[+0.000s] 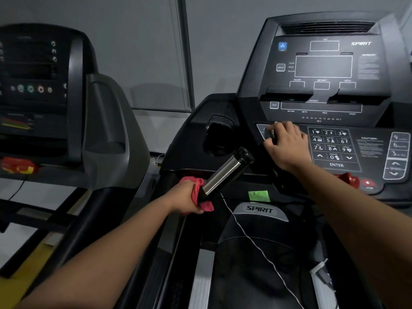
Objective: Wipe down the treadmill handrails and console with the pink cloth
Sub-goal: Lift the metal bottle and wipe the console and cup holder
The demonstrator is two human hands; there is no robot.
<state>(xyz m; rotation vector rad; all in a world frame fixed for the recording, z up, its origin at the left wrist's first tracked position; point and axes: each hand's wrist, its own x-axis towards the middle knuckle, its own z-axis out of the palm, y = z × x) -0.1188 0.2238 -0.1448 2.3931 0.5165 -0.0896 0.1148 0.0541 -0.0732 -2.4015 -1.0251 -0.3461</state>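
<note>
light: dim, grey | glare: streak on steel handrail [223, 175] | focus: soft (console [323, 70] print smeared); edges bowed

Glossy metal handrail [225, 172], cloth [196, 192].

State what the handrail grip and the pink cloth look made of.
Handrail grip: likely a polished metal sleeve, with bright streaky reflections; glossy black end cap, probably plastic. Pink cloth: soft fabric, matte, bunched in folds in the left hand.
</note>
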